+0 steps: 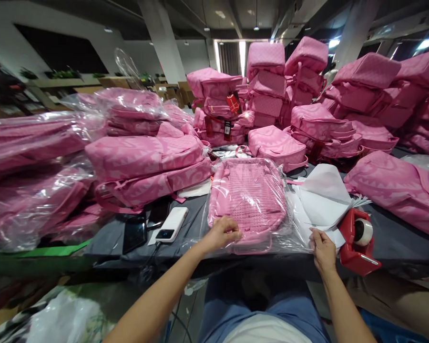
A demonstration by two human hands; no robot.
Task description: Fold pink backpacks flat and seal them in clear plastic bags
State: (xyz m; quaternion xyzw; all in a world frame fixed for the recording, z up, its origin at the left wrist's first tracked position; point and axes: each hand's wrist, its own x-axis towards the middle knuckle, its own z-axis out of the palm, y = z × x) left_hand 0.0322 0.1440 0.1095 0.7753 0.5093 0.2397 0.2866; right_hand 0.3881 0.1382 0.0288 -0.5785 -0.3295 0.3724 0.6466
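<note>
In front of me on the dark-covered table lies a pink backpack (248, 195) inside a clear plastic bag (296, 236). Its striped back panel faces up, and a handle loop is toward me. My left hand (223, 233) rests at the near left corner of the backpack, its fingers curled on the plastic. With thumb and fingers pressed together, my right hand (322, 247) pinches the near right edge of the plastic bag. A red tape dispenser (359, 243) with a clear roll stands just right of that hand, beside white paper sheets (323, 190).
Bagged pink backpacks (39, 143) are piled at the left, unbagged pink backpacks (150, 157) nearer the middle. Tall stacks of backpacks (266, 81) rise behind. A white power bank (173, 224) and a dark phone (135, 233) lie left of my left hand.
</note>
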